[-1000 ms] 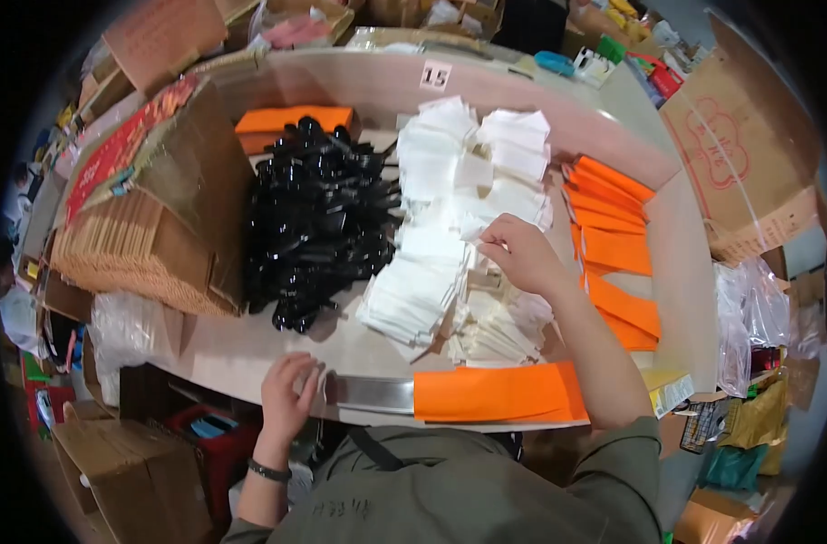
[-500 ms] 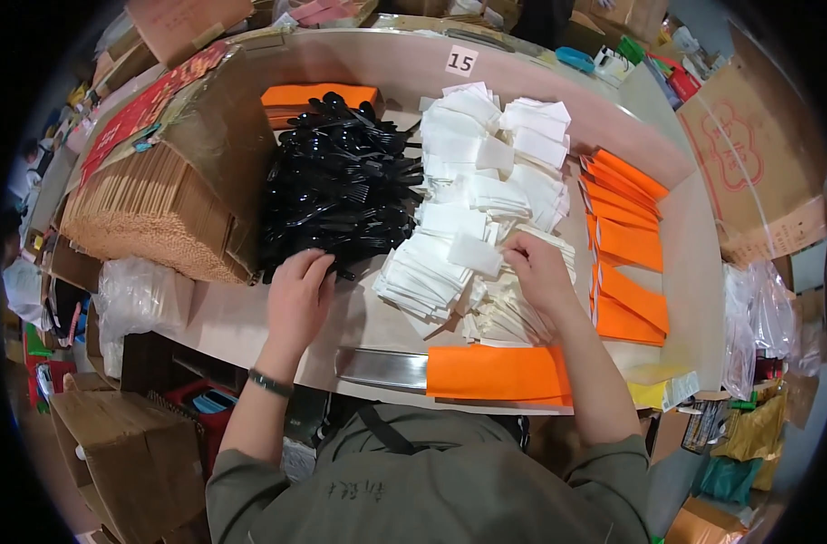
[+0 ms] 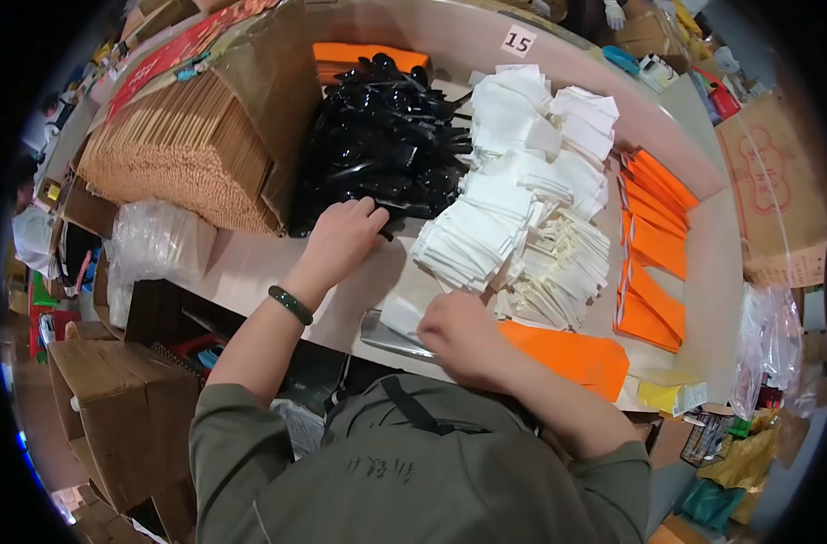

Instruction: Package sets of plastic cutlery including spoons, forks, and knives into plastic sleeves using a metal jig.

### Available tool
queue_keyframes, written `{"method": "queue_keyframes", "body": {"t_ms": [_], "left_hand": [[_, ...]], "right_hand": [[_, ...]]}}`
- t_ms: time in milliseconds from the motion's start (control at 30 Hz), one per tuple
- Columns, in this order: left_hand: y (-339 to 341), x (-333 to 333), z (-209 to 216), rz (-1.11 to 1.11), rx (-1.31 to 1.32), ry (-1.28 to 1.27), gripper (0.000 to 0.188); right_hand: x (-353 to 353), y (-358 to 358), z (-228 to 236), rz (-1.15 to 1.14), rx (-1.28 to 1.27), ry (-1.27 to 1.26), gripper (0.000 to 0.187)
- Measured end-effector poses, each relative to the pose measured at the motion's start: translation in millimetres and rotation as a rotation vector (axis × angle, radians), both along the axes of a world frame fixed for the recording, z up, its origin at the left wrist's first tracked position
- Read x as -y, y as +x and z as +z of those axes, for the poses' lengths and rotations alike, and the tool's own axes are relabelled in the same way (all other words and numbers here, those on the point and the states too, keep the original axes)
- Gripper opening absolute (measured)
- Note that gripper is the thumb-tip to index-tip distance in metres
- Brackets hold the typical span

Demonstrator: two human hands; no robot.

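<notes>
My left hand (image 3: 341, 240) on the near edge of the black plastic cutlery heap (image 3: 386, 145), fingers curled onto a piece, my right hand (image 3: 459, 331) closed over a white napkin (image 3: 402, 315) on the surface (image 3: 250, 263), just right of that heap, white napkin stacks (image 3: 513, 199) beyond, orange envelopes (image 3: 653, 245) farther right.

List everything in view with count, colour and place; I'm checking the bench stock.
Black plastic cutlery: one heap, table centre-left.
White folded paper napkins: many in loose stacks, right of the cutlery.
Cream wrapped toothpick packets: one pile, below the napkins.
Orange paper sleeves: a row at the table's right, one stack at the near edge, another at the far edge.
Tan wooden chopsticks in a brown cardboard box: one box, far left.
Clear plastic bag: one, left edge.
White number card: one, far edge.
Left hand: at the cutlery heap.
Right hand: at the near edge, on a napkin.
</notes>
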State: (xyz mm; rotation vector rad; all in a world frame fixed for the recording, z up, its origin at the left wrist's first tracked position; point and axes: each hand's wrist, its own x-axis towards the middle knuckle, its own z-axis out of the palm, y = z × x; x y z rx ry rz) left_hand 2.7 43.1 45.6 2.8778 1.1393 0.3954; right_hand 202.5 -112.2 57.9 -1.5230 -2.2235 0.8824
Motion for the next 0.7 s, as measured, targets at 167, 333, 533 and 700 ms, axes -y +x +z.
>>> {"method": "queue_keyframes", "body": {"t_ms": [167,333,533,700], "left_hand": [[-14,6,9,-0.031,-0.126,0.089,0.024],[-16,5,9,-0.118,-0.101,0.144,0.012],[-28,7,22,-0.075,0.074,0.096,0.011],[-28,11,14,-0.065,0.287,-0.067,0.015]], "right_hand": [[18,-9,-5,-0.097,0.079,0.183,0.008],[-8,-36,-19,-0.128,0.009,-0.213,0.014],[18,-18,-12,-0.122,0.11,0.4,0.035],[41,24,-8,-0.206,0.027,0.394,0.03]]}}
